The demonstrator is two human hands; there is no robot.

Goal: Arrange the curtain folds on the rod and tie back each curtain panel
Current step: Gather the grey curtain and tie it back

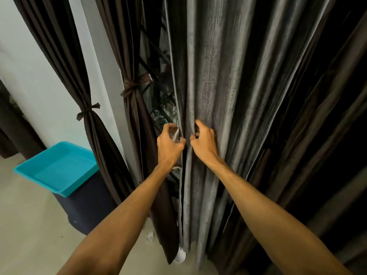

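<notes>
The grey curtain panel [228, 76] fills the centre and right of the view. It hangs loose in long vertical folds and is not yet tied. The rod is out of view above. To the left, two brown panels [137, 120] [93, 135] are each already gathered at mid-height with a bow tie [133, 86] [88, 111]. A window grille [156, 56] shows in the gap between the nearer brown panel and the grey one. A teal tray [59, 167] rests on a dark bin [89, 207] on the floor [29, 225].

Both hands work at the grey panel's leading edge, just beside each other. The left hand [169, 144] has its fingers curled round the hem and pinches it. The right hand [205, 140] has its fingers hooked into the next fold and grips the cloth.

Step in hand, as judged: gathering the folds of the grey panel.

- Take one fold at a time, working from the edge inward.
- Keep both hands level so the pleats stack evenly.
- Hold the gathered stack firmly in one hand before the other reaches for the next fold.
- Avoid pulling downward, since this loads the rod fittings.

No tie for this panel is visible.
</notes>
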